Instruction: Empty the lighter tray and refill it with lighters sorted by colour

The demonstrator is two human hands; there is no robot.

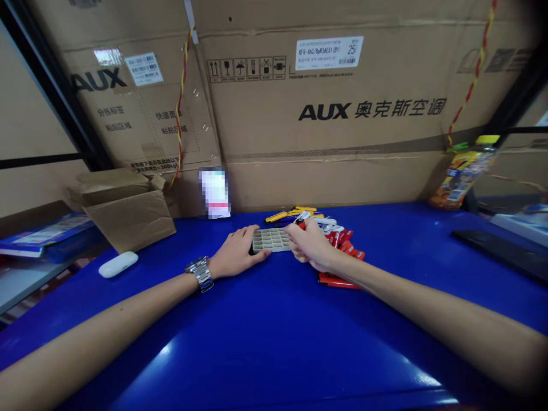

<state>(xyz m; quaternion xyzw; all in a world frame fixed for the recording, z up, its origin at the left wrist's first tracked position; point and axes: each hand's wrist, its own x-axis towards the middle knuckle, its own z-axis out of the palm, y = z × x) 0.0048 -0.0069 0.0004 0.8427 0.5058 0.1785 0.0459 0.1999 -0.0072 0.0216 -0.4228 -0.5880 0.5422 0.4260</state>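
Gripping grid tray [270,240] w/ left hand [235,251], right hand [310,245] pinching lighter [302,218].

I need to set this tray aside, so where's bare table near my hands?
The widest bare blue table lies on your side of the grid tray. Another stretch runs between the coloured pile and the black slab. A smaller one: between the white case and your left hand. Crowded: behind that tray, round your right hand pinching a red-white piece.

A pixelated patch [215,194] beyond the left hand's [234,253] fingers is unreadable; the right hand's [309,244] fingers hide the grid tray's [269,240] right end; the red-and-white piece [302,219] pinched at their tips is too small to identify.
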